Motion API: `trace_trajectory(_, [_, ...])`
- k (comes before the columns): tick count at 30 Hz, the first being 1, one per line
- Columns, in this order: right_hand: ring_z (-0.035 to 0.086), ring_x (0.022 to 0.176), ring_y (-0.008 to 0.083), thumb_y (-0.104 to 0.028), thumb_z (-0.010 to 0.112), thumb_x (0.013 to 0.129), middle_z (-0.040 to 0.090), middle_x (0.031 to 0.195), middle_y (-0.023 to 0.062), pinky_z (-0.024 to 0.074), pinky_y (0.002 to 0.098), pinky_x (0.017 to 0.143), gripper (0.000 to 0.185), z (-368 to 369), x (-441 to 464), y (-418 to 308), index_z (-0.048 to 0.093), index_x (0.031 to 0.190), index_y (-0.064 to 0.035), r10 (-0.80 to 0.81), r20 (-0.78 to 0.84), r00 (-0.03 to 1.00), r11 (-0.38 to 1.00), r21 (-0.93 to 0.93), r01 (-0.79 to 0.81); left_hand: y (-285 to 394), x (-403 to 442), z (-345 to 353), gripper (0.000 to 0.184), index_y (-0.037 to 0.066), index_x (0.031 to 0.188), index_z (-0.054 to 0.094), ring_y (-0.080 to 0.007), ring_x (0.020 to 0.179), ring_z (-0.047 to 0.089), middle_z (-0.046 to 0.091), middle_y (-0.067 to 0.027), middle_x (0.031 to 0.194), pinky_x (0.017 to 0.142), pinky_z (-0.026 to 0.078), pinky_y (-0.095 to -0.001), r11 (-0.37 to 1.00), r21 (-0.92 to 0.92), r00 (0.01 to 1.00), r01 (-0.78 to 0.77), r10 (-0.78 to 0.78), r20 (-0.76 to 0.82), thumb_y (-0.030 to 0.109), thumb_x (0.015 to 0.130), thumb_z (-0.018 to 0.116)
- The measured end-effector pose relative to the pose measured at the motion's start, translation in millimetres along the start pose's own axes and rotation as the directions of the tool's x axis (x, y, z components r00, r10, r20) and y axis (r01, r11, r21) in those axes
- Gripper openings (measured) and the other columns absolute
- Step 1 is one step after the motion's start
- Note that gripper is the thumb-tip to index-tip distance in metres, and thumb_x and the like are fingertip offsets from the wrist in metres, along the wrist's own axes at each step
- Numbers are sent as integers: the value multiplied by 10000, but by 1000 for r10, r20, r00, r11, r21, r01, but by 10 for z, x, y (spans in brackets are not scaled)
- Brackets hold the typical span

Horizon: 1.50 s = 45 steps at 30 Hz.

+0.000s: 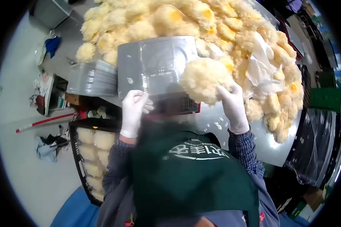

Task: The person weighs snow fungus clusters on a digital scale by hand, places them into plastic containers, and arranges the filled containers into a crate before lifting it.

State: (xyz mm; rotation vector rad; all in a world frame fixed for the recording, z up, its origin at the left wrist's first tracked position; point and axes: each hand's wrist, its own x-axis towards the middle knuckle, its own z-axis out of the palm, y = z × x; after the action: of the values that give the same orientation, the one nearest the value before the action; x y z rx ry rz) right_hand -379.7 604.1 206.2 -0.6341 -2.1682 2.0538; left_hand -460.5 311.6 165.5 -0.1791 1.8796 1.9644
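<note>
In my gloved right hand (233, 106) is a shaggy, cream-coloured lion's mane mushroom (204, 80), gripped at its right side above the table. The mushroom overlaps the right edge of an open clear plastic container (159, 62). At the container's near left corner, my gloved left hand (134, 109) has its fingers bent in, seemingly pinching the rim; the exact contact is hard to see. Below the container, a scale with a dark keypad (190, 104) shows in part.
A large heap of lion's mane mushrooms (140, 32) covers the metal table's (284, 149) far side. White plastic film (261, 68) lies on it. Stacked clear containers (93, 78) stand left. Below them, a black crate (77, 151) holds packed mushrooms. A green crate (323, 99) is at right.
</note>
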Motion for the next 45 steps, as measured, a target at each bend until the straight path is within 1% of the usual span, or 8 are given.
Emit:
trace_trajectory(7, [652, 704, 149, -154, 650, 864, 679, 836, 84, 521, 273, 659, 343, 715, 559, -385, 605, 1173, -11, -431, 196, 881, 654, -605, 455, 16, 22, -63, 154, 18, 991, 560, -122, 618, 631, 650, -87, 767, 541, 474, -201, 997, 67, 999, -41, 42, -6, 158, 944, 607])
trace_trajectory(12, [645, 696, 143, -230, 519, 967, 671, 870, 89, 527, 246, 636, 324, 462, 876, -377, 597, 1153, 23, 34, 80, 996, 990, -140, -22, 40, 4, -313, 242, 12, 1010, 582, -118, 631, 642, 664, -95, 797, 552, 485, -198, 996, 40, 982, -79, 85, -171, 242, 999, 510])
trace_trajectory(16, [523, 1182, 250, -384, 442, 1009, 573, 1255, 160, 391, 404, 1033, 479, 702, 1208, 132, 486, 1296, -3, 59, 496, 867, 735, 565, -374, 107, -78, -441, 537, -29, 904, 626, -130, 602, 658, 674, -103, 734, 535, 505, -202, 994, 62, 994, 94, -90, -66, 447, 1019, 407])
trace_trajectory(19, [538, 1168, 247, -366, 427, 1019, 564, 1277, 149, 389, 400, 1036, 461, 827, 1083, -40, 487, 1309, -13, -193, 365, 911, 789, 609, -77, 35, -34, -322, 807, -55, 924, 633, -223, 628, 683, 687, -173, 774, 560, 542, -242, 924, -151, 920, 350, -309, 241, 647, 974, 238])
trace_trajectory(22, [594, 1060, 188, -245, 593, 947, 639, 1125, 93, 461, 336, 945, 405, 695, 733, -234, 530, 1272, -12, -285, 317, 904, 873, -302, 382, -51, -68, -306, 908, -57, 931, 629, -221, 665, 683, 679, -169, 780, 591, 550, -257, 898, -270, 919, 348, -270, 287, 732, 921, 180])
trace_trajectory(28, [638, 830, 156, -189, 632, 906, 658, 957, 93, 519, 282, 752, 313, 580, 197, 100, 582, 1141, 11, 283, 387, 878, 959, -105, -263, 61, -136, -149, 244, -5, 909, 632, -134, 643, 651, 661, -88, 743, 563, 492, -205, 976, 23, 951, 215, -215, 224, 209, 954, 525])
trace_trajectory(37, [588, 743, 119, 32, 555, 901, 590, 814, 52, 472, 241, 735, 95, 1149, -125, 48, 505, 908, -48, -103, 329, 939, 970, 244, 21, -124, -364, -154, 299, 17, 1184, 531, -197, 974, 632, 607, -97, 1112, 821, 537, -321, 784, -620, 995, -34, 85, 53, 230, 974, 556])
trace_trajectory(45, [600, 953, 103, 35, 587, 907, 620, 1071, 49, 482, 238, 855, 438, 1687, -534, 94, 451, 1320, -24, -105, 831, 546, 980, -7, 200, -104, -1411, -804, 337, 39, 1211, 556, -151, 1012, 599, 620, -56, 1127, 915, 481, -316, 695, -565, 793, -445, 12, -609, 70, 886, 638])
